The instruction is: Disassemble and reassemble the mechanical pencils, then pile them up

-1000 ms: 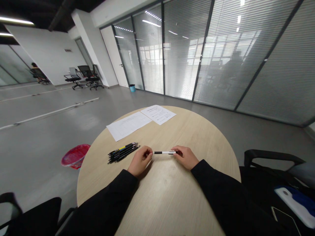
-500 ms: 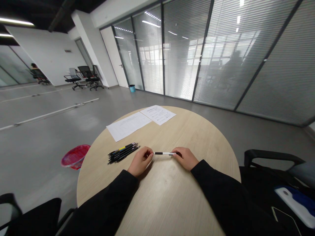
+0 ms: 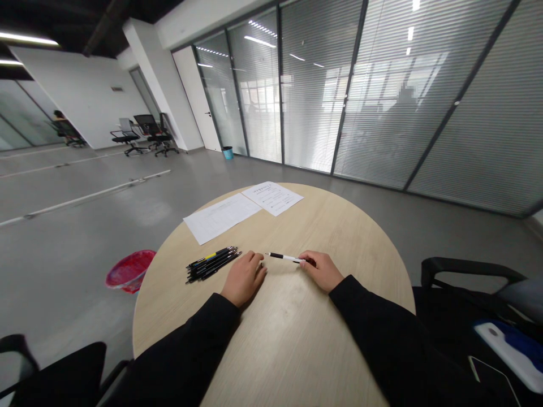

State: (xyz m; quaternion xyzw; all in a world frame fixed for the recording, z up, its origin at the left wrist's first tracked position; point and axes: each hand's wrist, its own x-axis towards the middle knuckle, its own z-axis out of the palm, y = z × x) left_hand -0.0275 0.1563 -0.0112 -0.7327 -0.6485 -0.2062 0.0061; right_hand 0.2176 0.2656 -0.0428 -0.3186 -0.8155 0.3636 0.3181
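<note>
A white pen with a black grip (image 3: 278, 256) is held by its right end in my right hand (image 3: 321, 270), between thumb and fingers. Its bare writing tip points left, at my left hand. My left hand (image 3: 245, 277) is just off that tip, fingers loosely stretched and thumb apart from them. A small dark spot shows by the left fingertips; I cannot make out what it is. Close beside the left hand lies a pile of black pens (image 3: 212, 265), one with a yellow band. Both hands are low over the round wooden table (image 3: 292, 339).
Two printed sheets, a wider paper (image 3: 223, 217) and a smaller paper (image 3: 272, 198), lie at the table's far side. A red basin-like bin (image 3: 129, 271) stands on the floor at left. A black chair (image 3: 470, 271) at right has a phone (image 3: 494, 379) on it.
My left hand has let go of the pen's tip, and its fingers have spread. The pen's left end has tilted up and away slightly, while my right hand keeps its hold.
</note>
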